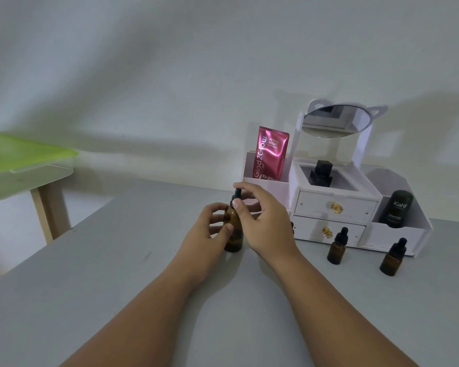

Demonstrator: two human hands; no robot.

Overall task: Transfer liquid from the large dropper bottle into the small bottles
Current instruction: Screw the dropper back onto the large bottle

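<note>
The large amber dropper bottle [234, 235] stands upright on the grey table [117, 260], a little left of centre. My left hand [210, 231] wraps its body from the left. My right hand [263, 215] pinches the black dropper cap [235, 198] on top of it between thumb and fingers. Two small amber bottles with black dropper caps stand to the right: one [337, 246] in front of the drawers, the other [392, 258] further right. A third small bottle seems to peek out behind my right hand, mostly hidden.
A white cosmetic organiser [334, 205] with two drawers and a tilted round mirror [337, 120] stands at the back right. It holds a pink sachet [270, 152], a black cube bottle [321, 173] and a black Kahf container [396, 207]. A green-topped side table [24, 160] stands at left.
</note>
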